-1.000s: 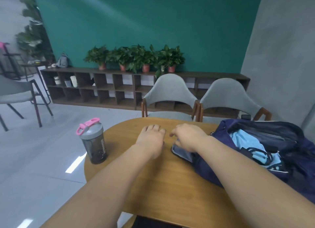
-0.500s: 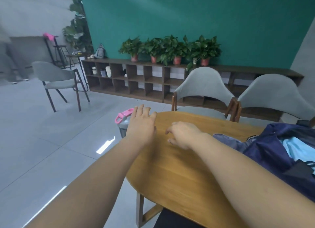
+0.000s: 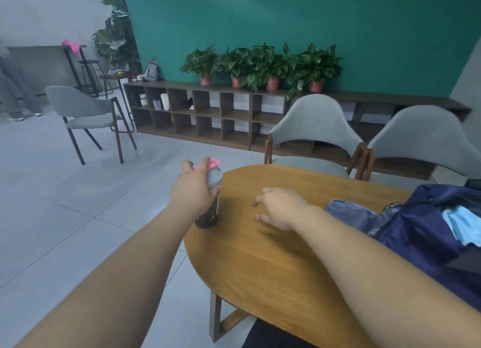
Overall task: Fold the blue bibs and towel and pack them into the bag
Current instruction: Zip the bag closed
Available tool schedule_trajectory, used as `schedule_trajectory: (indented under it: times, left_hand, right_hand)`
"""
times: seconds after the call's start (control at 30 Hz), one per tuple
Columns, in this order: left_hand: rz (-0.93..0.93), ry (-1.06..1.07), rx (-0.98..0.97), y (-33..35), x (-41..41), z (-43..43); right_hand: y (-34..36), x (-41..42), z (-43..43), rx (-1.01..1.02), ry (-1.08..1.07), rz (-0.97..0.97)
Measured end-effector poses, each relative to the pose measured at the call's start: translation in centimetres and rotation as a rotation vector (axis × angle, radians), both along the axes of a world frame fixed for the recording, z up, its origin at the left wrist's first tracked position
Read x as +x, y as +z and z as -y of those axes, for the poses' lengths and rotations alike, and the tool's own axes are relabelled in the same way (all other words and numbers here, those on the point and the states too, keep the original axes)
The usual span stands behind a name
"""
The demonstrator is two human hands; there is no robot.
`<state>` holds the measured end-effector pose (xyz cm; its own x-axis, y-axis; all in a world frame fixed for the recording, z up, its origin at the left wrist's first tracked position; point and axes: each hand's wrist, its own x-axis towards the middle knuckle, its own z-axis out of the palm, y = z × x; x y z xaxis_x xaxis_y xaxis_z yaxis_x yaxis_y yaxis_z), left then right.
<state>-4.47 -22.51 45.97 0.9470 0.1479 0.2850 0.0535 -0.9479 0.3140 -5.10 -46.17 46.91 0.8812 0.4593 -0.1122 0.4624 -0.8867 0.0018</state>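
Note:
A dark navy bag [image 3: 426, 233] lies open at the right of the wooden table [image 3: 260, 264], with light blue cloth [image 3: 460, 222] showing inside it. A lighter grey-blue flap [image 3: 351, 215] of the bag spreads toward the table's middle. My left hand [image 3: 192, 191] grips a shaker bottle [image 3: 212, 202] with a grey lid and pink cap at the table's left edge. My right hand [image 3: 278, 207] hovers just over the tabletop, fingers loosely spread, holding nothing, left of the bag.
Two grey chairs [image 3: 315, 131] stand behind the table, and another grey chair [image 3: 86, 113] sits on the floor at the left. A low wooden shelf [image 3: 208, 113] with potted plants [image 3: 260, 64] runs along the green wall. A person's legs [image 3: 15, 95] show at far left.
The view has swung left. My left hand moved from the tabletop to the shaker bottle and took hold of it. My right hand came off the bag's edge and drifted left.

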Motion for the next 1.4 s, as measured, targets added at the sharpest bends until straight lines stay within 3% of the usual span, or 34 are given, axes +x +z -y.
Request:
schedule_trajectory:
  times: [0.33,0.6,0.77,1.07,1.2,1.4]
  left_hand:
    - [0.063,-0.197,-0.155,1.3,1.9,9.6]
    - [0.027,-0.35,-0.502,0.4,3.1,18.0]
    - [0.017,-0.438,-0.657,-0.6,3.2,23.2]
    - [-0.159,-0.459,-0.825,-2.7,4.5,28.3]
    - [-0.195,-0.463,-0.933,-4.0,4.2,28.7]
    - [-0.308,-0.404,-1.044,-4.5,3.7,28.2]
  right_hand:
    - [2.0,-0.2,9.2,0.042,-0.243,0.043]
    - [2.2,-1.0,18.7,-0.214,-0.616,0.166]
    - [2.1,-1.9,23.3,-0.177,-0.866,0.15]
    - [1.4,-3.7,24.3,-0.26,-0.862,-0.042]
    - [1.3,-3.7,25.8,-0.151,-0.914,-0.16]
    - [-0.1,-4.3,26.3,-0.261,-0.909,-0.037]
